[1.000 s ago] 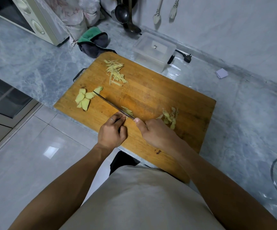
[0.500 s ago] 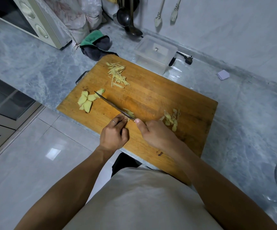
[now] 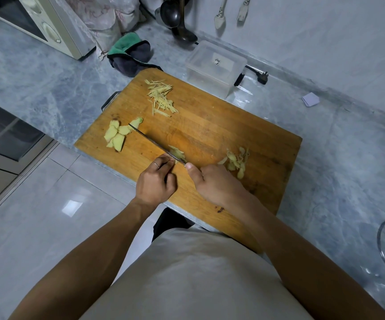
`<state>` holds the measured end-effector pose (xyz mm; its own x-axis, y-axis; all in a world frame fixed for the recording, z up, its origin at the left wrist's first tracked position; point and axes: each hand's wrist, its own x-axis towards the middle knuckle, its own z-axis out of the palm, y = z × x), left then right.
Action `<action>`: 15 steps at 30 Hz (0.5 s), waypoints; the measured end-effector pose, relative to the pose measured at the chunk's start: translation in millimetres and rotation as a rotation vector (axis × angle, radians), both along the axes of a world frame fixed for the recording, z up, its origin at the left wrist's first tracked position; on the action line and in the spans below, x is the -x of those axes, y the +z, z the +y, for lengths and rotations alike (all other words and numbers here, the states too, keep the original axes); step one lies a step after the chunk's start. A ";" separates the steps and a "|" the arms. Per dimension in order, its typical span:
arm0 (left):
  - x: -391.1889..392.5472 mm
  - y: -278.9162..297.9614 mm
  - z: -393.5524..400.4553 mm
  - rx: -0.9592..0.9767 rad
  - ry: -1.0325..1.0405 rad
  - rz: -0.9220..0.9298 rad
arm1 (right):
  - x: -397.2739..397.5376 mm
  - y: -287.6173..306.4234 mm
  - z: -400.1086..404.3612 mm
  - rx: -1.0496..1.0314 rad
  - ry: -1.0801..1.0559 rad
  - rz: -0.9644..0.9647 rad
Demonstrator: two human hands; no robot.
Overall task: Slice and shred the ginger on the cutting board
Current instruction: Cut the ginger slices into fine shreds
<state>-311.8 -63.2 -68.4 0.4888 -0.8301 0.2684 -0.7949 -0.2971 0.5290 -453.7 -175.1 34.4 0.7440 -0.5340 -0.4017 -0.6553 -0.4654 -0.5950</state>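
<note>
Gripping the knife by its handle, the right hand has its fingers curled around it and the thumb laid forward toward the blade, which lies low across the wooden cutting board with its tip pointing away to the left. The left hand sits just beside the blade, fingers bent, with their tips pressing down on a small stack of ginger slices right against the knife's edge. Three more lots of ginger lie on the board: a cluster of flat slices near the left edge by the knife tip, a heap of fine shreds toward the far side, and a pile of peel and trimmings just beyond the right hand. The board rests on a grey marbled worktop. Behind it stand a clear plastic container, a green and dark cloth, and part of a microwave at the far left. A ladle hangs against the wall.
</note>
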 end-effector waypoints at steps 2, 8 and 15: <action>0.8 1.1 -0.7 -0.004 0.006 0.001 | -4.8 -2.1 1.3 0.004 -0.001 0.010; 0.8 2.4 0.1 -0.013 0.003 0.001 | -8.3 -0.4 1.3 0.015 -0.003 0.029; -0.4 -0.6 0.1 -0.014 -0.005 -0.002 | 2.3 7.4 0.5 0.040 0.003 0.004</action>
<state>-311.4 -63.1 -69.1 0.4844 -0.8361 0.2574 -0.7973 -0.3008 0.5233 -456.0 -174.6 41.8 0.7441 -0.5473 -0.3832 -0.6561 -0.4905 -0.5735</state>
